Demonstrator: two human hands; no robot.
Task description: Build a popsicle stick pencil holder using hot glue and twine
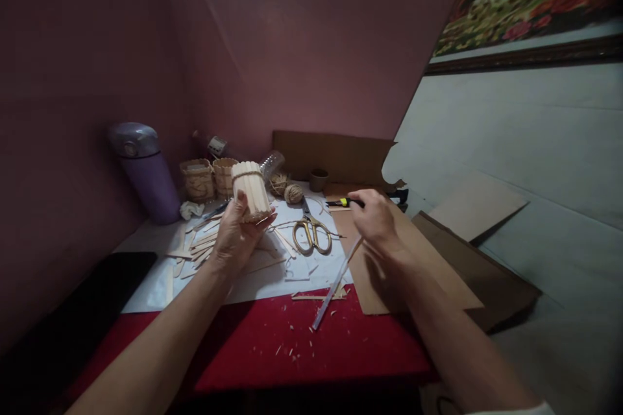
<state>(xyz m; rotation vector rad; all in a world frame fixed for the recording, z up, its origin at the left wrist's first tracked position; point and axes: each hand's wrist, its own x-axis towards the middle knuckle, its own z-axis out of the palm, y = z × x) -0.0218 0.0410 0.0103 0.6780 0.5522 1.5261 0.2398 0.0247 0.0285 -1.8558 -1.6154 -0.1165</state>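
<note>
My left hand (237,233) is closed around the base of a small cup made of upright wooden sticks (250,189), held up above the table. My right hand (376,219) hovers over a sheet of brown cardboard (389,272), fingers curled and reaching toward a yellow-and-black utility knife (346,202) just beyond the fingertips; whether it touches the knife is unclear. Gold-handled scissors (312,235) lie between the two hands. A clear ruler (335,284) lies slanted below my right hand.
A purple flask (146,172) stands at the back left beside two small woven baskets (210,178). Twine balls (287,189) and a small brown cup (318,179) sit behind. Loose wooden sticks (199,248) lie on white paper (272,275). Red table cover (292,343) in front; more cardboard (477,207) at right.
</note>
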